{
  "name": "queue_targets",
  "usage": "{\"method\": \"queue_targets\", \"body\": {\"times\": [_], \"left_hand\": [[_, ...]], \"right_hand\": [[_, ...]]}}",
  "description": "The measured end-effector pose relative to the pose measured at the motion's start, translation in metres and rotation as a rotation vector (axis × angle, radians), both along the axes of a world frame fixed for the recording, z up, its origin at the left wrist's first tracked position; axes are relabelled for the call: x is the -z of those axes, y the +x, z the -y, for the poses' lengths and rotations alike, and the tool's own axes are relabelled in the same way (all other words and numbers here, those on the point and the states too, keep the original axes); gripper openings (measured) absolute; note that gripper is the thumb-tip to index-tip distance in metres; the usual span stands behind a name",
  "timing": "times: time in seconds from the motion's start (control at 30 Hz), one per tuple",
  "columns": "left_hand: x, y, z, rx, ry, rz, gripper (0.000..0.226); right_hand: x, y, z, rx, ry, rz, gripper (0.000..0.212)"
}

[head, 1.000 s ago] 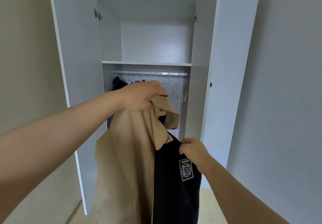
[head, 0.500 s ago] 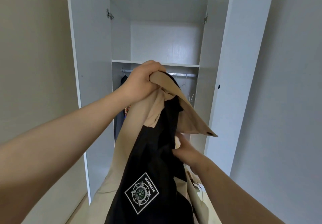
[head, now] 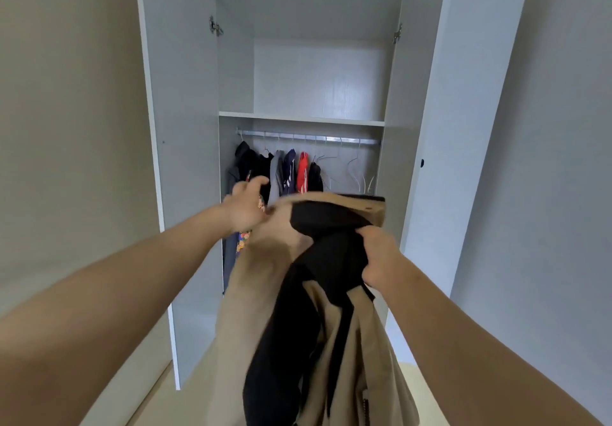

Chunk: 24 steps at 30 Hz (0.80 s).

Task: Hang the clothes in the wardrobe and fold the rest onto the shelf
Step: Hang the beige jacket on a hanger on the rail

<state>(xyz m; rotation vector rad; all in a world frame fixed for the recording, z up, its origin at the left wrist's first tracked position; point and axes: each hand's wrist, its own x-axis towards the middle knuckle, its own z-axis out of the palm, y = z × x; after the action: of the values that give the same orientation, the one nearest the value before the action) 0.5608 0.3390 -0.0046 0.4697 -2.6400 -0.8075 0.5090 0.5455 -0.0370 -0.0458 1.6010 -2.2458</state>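
Limp, likely light tan jacket [head: 251,293]: right hand [head: 381,256] clenches its black lining [head: 331,253], left hand's [head: 245,208] grip too blurred to tell; best taken at the collar [head: 374,208].

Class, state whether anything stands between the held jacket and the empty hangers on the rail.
Nothing visible blocks the jacket: the doors stand open, and the hangers hang bare on the rail, right of the clothes.

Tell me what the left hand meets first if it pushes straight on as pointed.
Most likely the dark clothes hanging leftmost on the rail, just beyond the left hand; depth is unclear.
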Motion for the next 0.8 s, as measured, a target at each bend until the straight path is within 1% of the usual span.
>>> {"method": "queue_targets", "body": {"times": [0.03, 0.1, 0.13, 0.17, 0.2, 0.23, 0.3, 0.33, 0.37, 0.4, 0.43, 0.47, 0.5, 0.53, 0.6, 0.67, 0.7, 0.8], "left_hand": [[0.006, 0.001, -0.010, 0.030, 0.042, -0.031, 0.058], [0.013, 0.006, -0.032, 0.169, 0.196, -0.087, 0.027], [0.015, 0.010, -0.042, 0.251, 0.273, -0.060, 0.018], [0.017, 0.015, -0.051, 0.332, 0.327, -0.010, 0.018], [0.024, 0.017, -0.057, 0.404, 0.359, 0.039, 0.024], [0.033, 0.019, -0.061, 0.462, 0.380, 0.081, 0.040], [0.058, 0.020, -0.069, 0.536, 0.405, 0.191, 0.089], [0.070, 0.021, -0.074, 0.549, 0.354, 0.283, 0.106], [0.078, 0.021, -0.079, 0.533, 0.258, 0.364, 0.112], [0.083, 0.020, -0.079, 0.492, 0.171, 0.397, 0.107], [0.083, 0.018, -0.075, 0.447, 0.149, 0.359, 0.091], [0.078, 0.016, -0.071, 0.397, 0.183, 0.273, 0.065], [0.071, 0.013, -0.066, 0.335, 0.242, 0.169, 0.042], [0.063, 0.010, -0.063, 0.275, 0.351, 0.052, 0.034], [0.044, 0.004, -0.064, 0.194, 0.653, -0.143, 0.038], [0.021, -0.001, -0.073, 0.227, 0.872, -0.255, 0.033], [0.009, -0.003, -0.076, 0.236, 0.917, -0.287, 0.033], [-0.021, -0.008, -0.081, 0.271, 0.889, -0.354, 0.039]], "right_hand": [[-0.002, -0.003, 0.003, 0.031, -0.062, 0.035, 0.029], [-0.005, -0.006, 0.008, 0.111, -0.218, 0.137, 0.035], [-0.005, -0.005, 0.011, 0.147, -0.285, 0.186, 0.035], [-0.006, -0.005, 0.013, 0.167, -0.340, 0.211, 0.034], [-0.007, -0.004, 0.016, 0.171, -0.395, 0.215, 0.031], [-0.008, -0.003, 0.018, 0.173, -0.443, 0.216, 0.028], [-0.012, 0.002, 0.021, 0.159, -0.521, 0.205, 0.025], [-0.015, 0.004, 0.022, 0.152, -0.542, 0.194, 0.021], [-0.018, 0.006, 0.023, 0.143, -0.546, 0.184, 0.018], [-0.021, 0.007, 0.022, 0.134, -0.546, 0.175, 0.018], [-0.022, 0.004, 0.021, 0.130, -0.516, 0.159, 0.017], [-0.023, 0.003, 0.019, 0.124, -0.477, 0.135, 0.013], [-0.024, 0.000, 0.016, 0.124, -0.404, 0.092, 0.014], [-0.025, -0.003, 0.013, 0.115, -0.306, 0.038, 0.016], [-0.026, -0.005, 0.008, 0.067, -0.112, -0.088, 0.009], [-0.021, -0.006, 0.004, 0.005, 0.032, -0.248, 0.011], [-0.016, -0.006, 0.003, -0.006, 0.096, -0.350, 0.017], [0.005, 0.000, -0.004, -0.123, 0.188, -0.675, 0.045]]}}
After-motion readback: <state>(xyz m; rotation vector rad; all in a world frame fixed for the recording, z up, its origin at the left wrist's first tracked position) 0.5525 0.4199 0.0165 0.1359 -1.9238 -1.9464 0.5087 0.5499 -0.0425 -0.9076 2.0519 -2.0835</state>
